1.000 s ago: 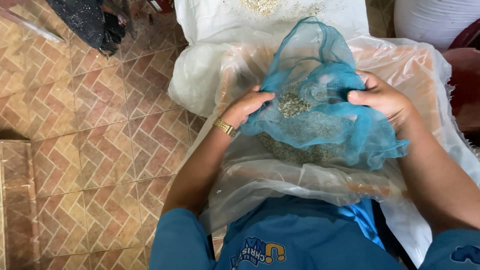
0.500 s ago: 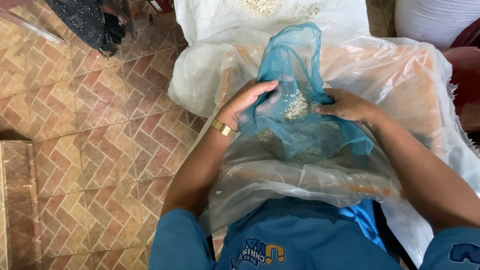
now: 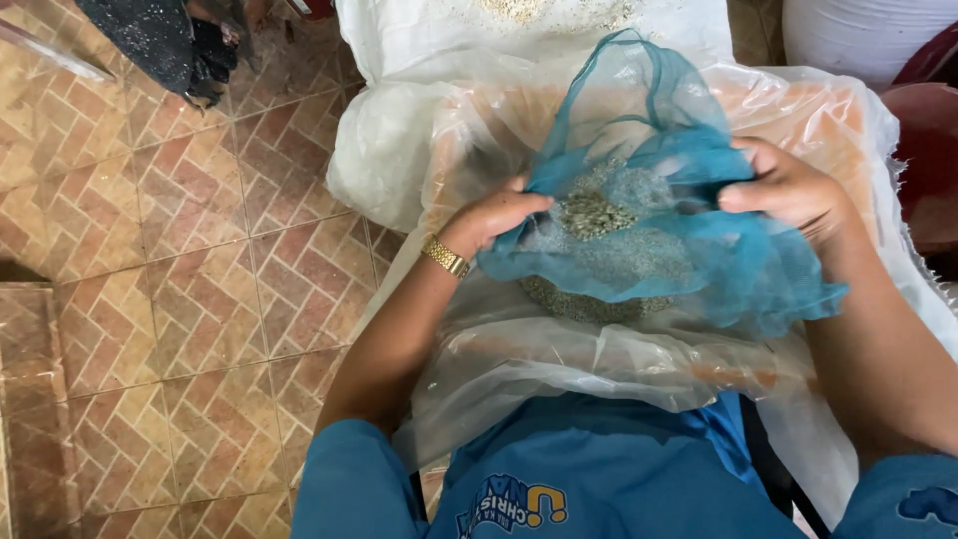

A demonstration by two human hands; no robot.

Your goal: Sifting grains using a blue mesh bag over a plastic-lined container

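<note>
Both hands clutch the sheer teal mesh cloth point(image 3: 649, 215) at mid-frame — left hand point(image 3: 494, 220) pinching its left edge, right hand point(image 3: 788, 190) its right — with the greenish-grey grain heap point(image 3: 596, 215) sagging between them, nearer the left.

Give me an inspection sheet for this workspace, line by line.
Surface: clear plastic sheet spread over the person's lap.
Job's things: sheer blue mesh cloth bunched around small greenish-grey grains.
Clutter: white sack beyond, pale grains on top.
Hands: left hand and right hand each grip an edge of the cloth; a gold wrist bracelet on the left.
Cables: nothing seen.
Surroundings: brown herringbone tiled floor, dark cloth bundle, white round container.
</note>
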